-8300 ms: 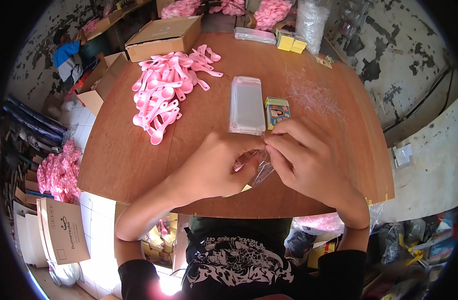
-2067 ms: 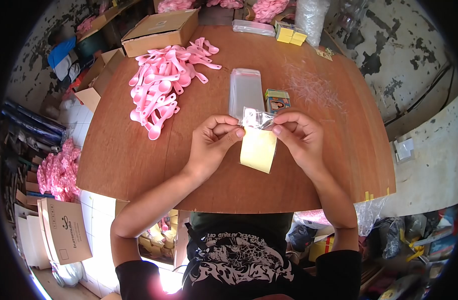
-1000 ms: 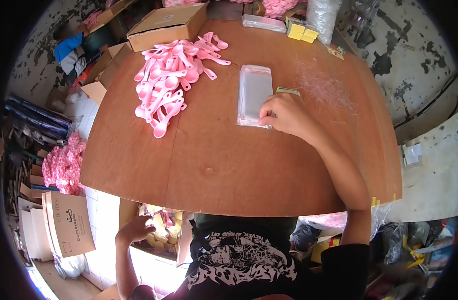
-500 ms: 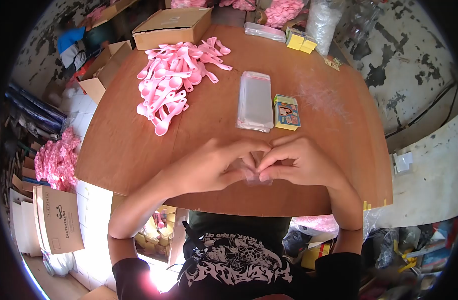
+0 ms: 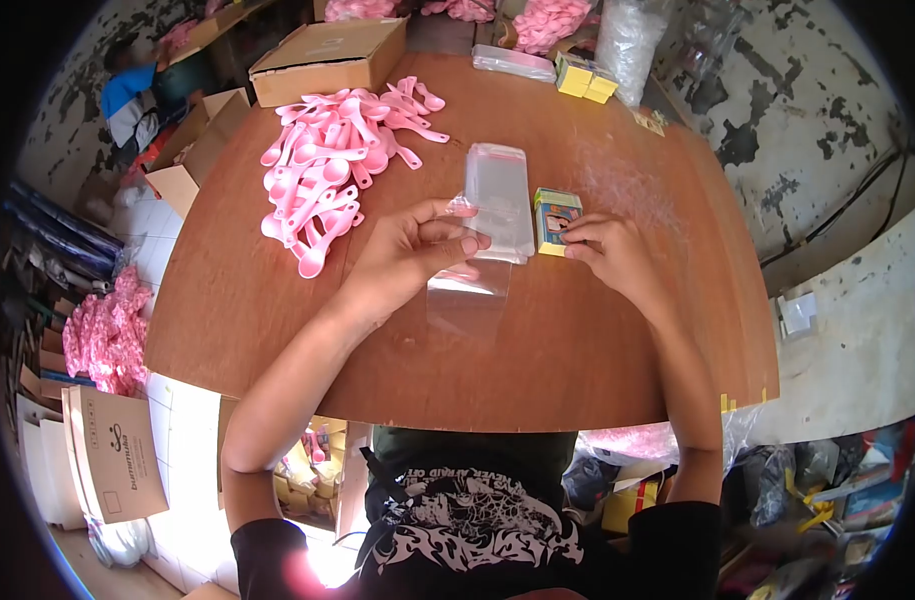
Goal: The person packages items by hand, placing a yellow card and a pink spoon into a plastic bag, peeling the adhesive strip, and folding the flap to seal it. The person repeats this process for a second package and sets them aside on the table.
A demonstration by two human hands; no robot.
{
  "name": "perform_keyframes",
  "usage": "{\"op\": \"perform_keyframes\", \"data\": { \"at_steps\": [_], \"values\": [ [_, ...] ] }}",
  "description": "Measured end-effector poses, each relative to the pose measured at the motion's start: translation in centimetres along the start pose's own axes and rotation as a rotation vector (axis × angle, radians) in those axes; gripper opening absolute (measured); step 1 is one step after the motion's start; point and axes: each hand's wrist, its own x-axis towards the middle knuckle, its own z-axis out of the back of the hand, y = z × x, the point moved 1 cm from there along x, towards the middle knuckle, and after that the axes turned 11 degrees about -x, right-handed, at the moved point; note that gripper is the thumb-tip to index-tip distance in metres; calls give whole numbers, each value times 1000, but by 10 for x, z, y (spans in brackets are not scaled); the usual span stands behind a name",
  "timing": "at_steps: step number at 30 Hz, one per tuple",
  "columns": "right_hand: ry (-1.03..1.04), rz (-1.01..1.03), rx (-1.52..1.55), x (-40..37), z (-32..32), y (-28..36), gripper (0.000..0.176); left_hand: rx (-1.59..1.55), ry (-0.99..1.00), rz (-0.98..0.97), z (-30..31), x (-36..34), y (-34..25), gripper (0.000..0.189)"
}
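Observation:
My left hand (image 5: 422,248) pinches a clear plastic bag (image 5: 467,305) that hangs down over the table, see-through and slightly shiny. Right behind it lies a pile of flat clear bags (image 5: 498,175). My right hand (image 5: 617,255) has its thumb and fingertips closed at the near right corner of a small stack of printed cards (image 5: 554,212) with yellow edges. Whether the top card is lifted off the stack is too small to tell. Left of my left hand lies a heap of pink measuring spoons (image 5: 322,165).
A closed cardboard box (image 5: 327,60) stands behind the spoons. At the back right are yellow stacks (image 5: 584,78), more flat bags (image 5: 514,63) and a tall clear bag roll (image 5: 627,50). Thin plastic shreds (image 5: 632,190) lie on the brown table (image 5: 567,370). Another person (image 5: 127,95) is far left.
My hands have parted from their meeting point near the table's front. The left has moved up and left with the clear bag; the right has reached forward to the card stack.

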Motion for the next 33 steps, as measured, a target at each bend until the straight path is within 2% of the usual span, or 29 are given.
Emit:
{"op": "perform_keyframes", "data": {
  "at_steps": [2, 4, 5, 7, 8, 10, 14, 16, 17, 19, 22, 25, 28, 31, 33],
  "values": [
    [-11, 6, 2, 2, 9, 8, 25, -65, -28, 29, 0, 1, 1, 41],
    [-179, 14, -215, 2, 33, 33, 15, -6, -37, -47, 7, 2, 8, 40],
    [-177, 24, -211, 0, 36, 42, 15, -7, -47, -51, 9, 1, 8, 40],
    [-462, -267, 238, -9, 44, 56, 12, 28, -51, 34, 10, 2, 9, 40],
    [-461, -268, 238, -10, 48, 65, 12, 28, -51, 35, 8, 1, 9, 40],
    [-539, -148, 592, -9, 54, 84, 18, 20, 13, 54, 1, -1, 9, 40],
    [-493, -109, 704, -2, 55, 94, 19, 87, 127, 20, -12, -9, 7, 42],
    [-275, -200, 643, 3, 56, 90, 18, 64, 127, -14, -16, -12, 2, 41],
    [-275, -194, 644, 4, 56, 89, 18, 137, 138, -30, -16, -12, 0, 40],
    [-130, -188, 645, 5, 54, 86, 19, 210, 146, -51, -15, -12, -3, 39],
    [-164, -257, 654, 3, 57, 84, 21, 285, 176, 14, -15, -14, -3, 38],
    [-219, -238, 638, 6, 58, 84, 22, 180, 171, 0, -20, -15, -5, 39],
    [-143, -241, 644, 2, 57, 75, 22, 182, 178, -18, -21, -14, -6, 44],
    [-143, -264, 683, -1, 60, 76, 21, 171, 134, -35, -21, -16, -8, 49],
    [-188, -272, 715, 1, 59, 79, 21, 142, 157, 25, -21, -15, -6, 53]
  ]
}}
